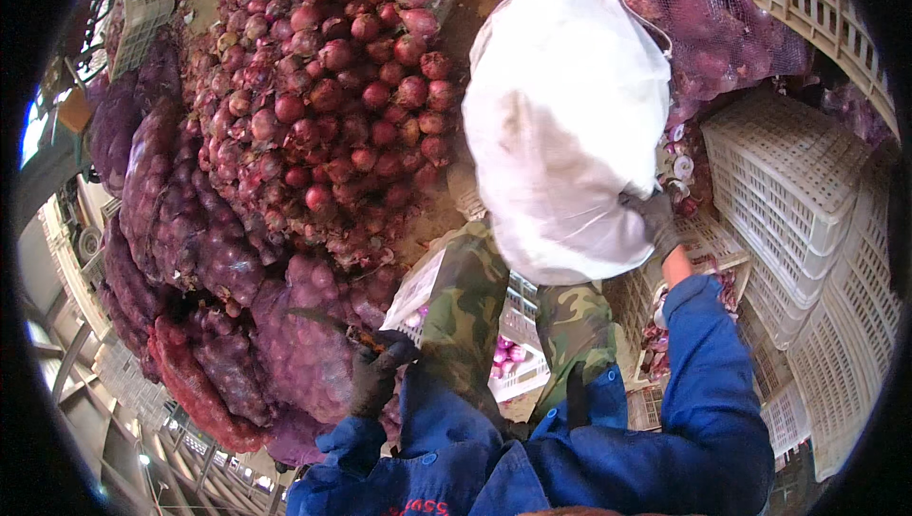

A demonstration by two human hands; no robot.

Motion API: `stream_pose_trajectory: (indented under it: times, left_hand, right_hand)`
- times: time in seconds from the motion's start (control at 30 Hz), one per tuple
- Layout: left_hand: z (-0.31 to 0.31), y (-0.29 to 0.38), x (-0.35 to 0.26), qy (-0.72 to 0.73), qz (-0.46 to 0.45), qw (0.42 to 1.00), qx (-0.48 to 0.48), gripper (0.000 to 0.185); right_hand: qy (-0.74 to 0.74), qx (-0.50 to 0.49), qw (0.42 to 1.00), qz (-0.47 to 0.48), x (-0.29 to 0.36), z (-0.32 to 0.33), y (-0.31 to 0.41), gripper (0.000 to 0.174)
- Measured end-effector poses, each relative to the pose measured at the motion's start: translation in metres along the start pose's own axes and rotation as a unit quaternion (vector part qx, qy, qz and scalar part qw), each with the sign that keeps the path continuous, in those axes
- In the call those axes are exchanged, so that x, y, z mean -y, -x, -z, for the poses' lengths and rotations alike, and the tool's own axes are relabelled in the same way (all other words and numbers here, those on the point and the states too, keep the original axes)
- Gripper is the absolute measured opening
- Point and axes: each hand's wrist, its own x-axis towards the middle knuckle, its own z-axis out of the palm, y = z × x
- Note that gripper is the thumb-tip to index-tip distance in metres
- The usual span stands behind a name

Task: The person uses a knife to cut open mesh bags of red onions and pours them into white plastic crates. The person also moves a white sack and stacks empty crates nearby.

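A dark glove covers my left hand (pixel 377 372), which grips the handle of a knife (pixel 320 318); its blade points left over purple mesh sacks. My right hand (pixel 654 220), also in a dark glove, is closed on the lower right side of a large white cloth-like bag (pixel 563 117). The bag hangs or rests in front of my knees, and its contents are hidden. Left of it lies a big heap of red onions (pixel 342 88). Below and between my legs, a white plastic crate (pixel 520 373) holds peeled onions.
Full purple mesh sacks (pixel 206 231) line the left side, with a red mesh sack (pixel 199 380) among them. Stacked white plastic crates (pixel 784 181) stand at the right. Another mesh sack of onions (pixel 705 24) lies behind the white bag. Onion scraps (pixel 682 168) lie beside the crates.
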Motion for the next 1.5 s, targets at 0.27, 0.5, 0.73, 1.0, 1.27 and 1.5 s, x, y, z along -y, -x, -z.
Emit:
stream_pose_trajectory:
  times: [0.27, 0.5, 0.73, 1.0, 1.27, 1.5]
  left_hand:
    - [-0.016, -0.014, -0.006, -0.036, -0.018, 0.998, 0.038, 0.023]
    - [-0.028, -0.016, -0.006, 0.025, -0.029, 0.998, 0.052, 0.022]
    - [-0.043, -0.005, -0.011, 0.039, -0.033, 0.996, 0.069, 0.020]
    - [-0.128, -0.089, -0.007, -0.010, -0.075, 0.992, 0.099, 0.025]
    - [-0.212, -0.245, -0.028, 0.111, -0.073, 0.988, 0.080, 0.022]
    - [-0.208, -0.294, -0.031, 0.109, -0.048, 0.992, 0.043, 0.036]
  right_hand:
    - [0.030, 0.014, 0.995, -0.098, -0.034, 0.012, -0.005, 0.063]
    - [0.135, 0.075, 0.986, -0.064, -0.002, 0.040, -0.013, 0.054]
    - [0.399, -0.014, 0.916, 0.040, 0.002, 0.072, 0.007, 0.099]
    - [0.466, -0.159, 0.857, 0.154, 0.029, 0.082, 0.077, 0.063]
    - [0.494, -0.107, 0.863, 0.021, -0.006, -0.002, 0.075, 0.084]
    - [0.432, -0.100, 0.895, 0.044, -0.018, -0.015, 0.080, 0.088]
